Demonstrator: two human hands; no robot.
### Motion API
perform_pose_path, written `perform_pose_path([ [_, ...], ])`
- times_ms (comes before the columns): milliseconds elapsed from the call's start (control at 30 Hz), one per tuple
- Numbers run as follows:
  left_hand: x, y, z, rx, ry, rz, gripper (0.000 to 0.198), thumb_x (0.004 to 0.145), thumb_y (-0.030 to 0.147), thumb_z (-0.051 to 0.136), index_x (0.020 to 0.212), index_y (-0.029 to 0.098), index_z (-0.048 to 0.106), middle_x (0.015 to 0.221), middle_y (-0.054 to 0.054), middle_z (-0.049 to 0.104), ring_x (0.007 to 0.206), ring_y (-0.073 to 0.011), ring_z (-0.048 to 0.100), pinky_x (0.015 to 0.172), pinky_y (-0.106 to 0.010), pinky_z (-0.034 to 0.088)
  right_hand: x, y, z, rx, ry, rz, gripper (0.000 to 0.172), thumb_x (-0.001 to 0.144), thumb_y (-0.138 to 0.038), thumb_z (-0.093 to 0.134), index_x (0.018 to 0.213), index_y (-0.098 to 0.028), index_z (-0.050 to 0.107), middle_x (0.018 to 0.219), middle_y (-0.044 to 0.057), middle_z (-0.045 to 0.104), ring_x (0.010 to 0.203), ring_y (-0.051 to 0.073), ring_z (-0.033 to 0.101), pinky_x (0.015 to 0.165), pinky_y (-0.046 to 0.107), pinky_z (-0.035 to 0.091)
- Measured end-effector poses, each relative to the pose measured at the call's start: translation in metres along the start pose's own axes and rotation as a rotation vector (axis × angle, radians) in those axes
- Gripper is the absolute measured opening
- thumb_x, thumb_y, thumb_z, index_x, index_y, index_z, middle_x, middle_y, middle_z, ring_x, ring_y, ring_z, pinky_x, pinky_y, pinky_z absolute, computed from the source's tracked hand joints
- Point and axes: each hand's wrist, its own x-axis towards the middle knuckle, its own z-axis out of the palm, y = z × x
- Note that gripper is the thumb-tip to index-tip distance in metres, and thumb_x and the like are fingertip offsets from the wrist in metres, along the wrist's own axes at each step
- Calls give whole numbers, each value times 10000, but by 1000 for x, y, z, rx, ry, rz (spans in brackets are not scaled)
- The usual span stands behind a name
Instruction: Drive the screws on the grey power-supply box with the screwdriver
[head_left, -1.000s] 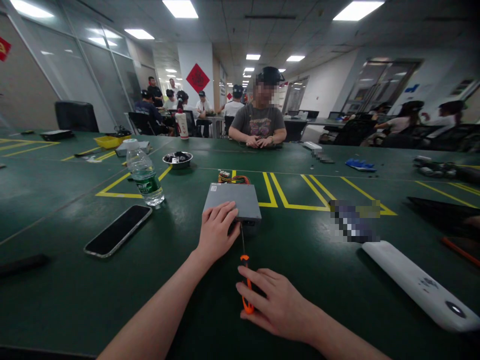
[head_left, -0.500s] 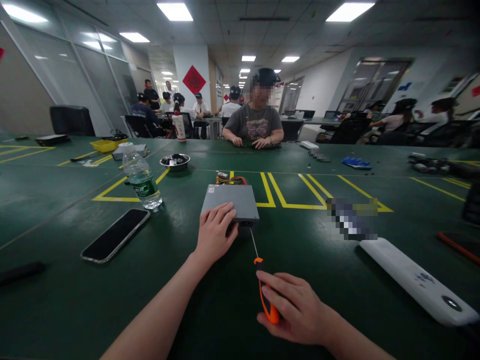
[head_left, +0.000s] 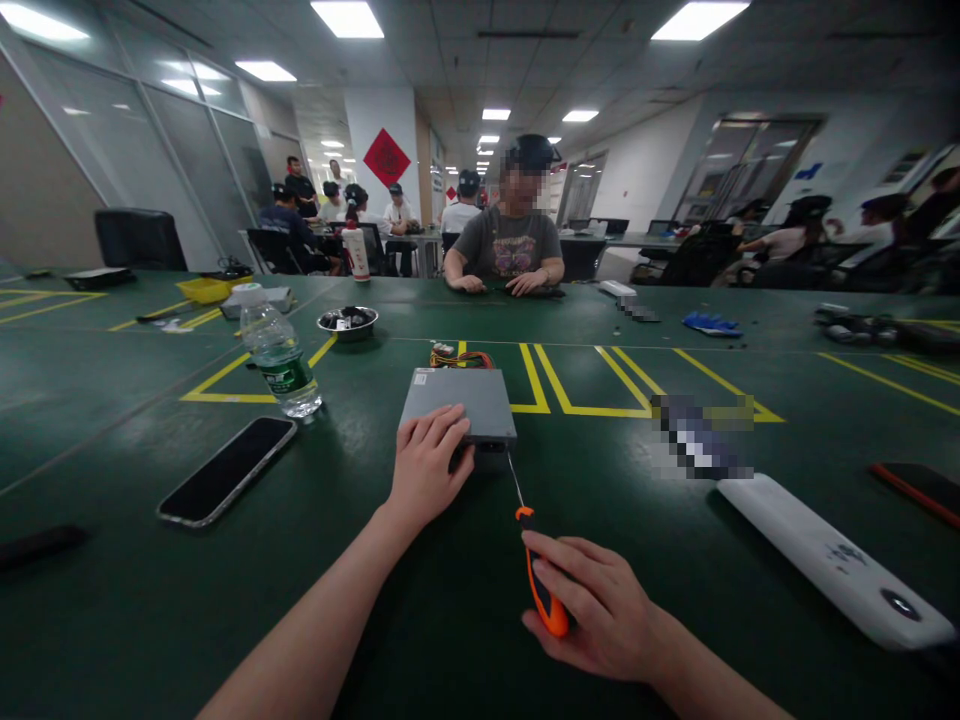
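Observation:
A grey metal computer power supply [head_left: 459, 392] lies on the green table, its bundle of coloured cables [head_left: 462, 359] at the far side. Across its near left part rests my left hand [head_left: 433, 455], fingers on the top face and thumb down at the front side, gripping it. My right hand [head_left: 600, 605] is wrapped round the orange and black handle of a screwdriver [head_left: 545, 592]. The thin shaft points away from me, and its tip is at the lower right of the power supply's front side; whether it sits on a screw is too small to tell.
To the left are a phone [head_left: 229, 472] and a water bottle [head_left: 279, 365], with a metal bowl [head_left: 348, 322] behind. A long white device [head_left: 832, 560] lies at the right. Blue gloves [head_left: 711, 324] lie farther back. Across the table sits a person [head_left: 506, 245].
My right hand has shifted slightly right and up with the screwdriver, whose tip has moved right along the front side. My left hand stays on the power supply.

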Motion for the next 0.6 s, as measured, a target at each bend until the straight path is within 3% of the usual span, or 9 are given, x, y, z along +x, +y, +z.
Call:
perform_pose_path([
  [400,0,1,0,3,12,-8,239,842,269,509,1075,241,557,1245,-37,571,1168,-225,485,944,-411,321,-2,1,1,5,-6,-2,286,837,-235,559,1066,-71,515,1009,196,654,944,203,637,741,296,550],
  [600,1,2,0,-3,19,-6,237,839,264,513,1072,243,556,1235,-40,579,1158,-226,495,938,-414,323,3,-6,6,-1,-250,19,250,863,-345,538,1033,-166,577,1045,160,632,827,204,650,750,345,534],
])
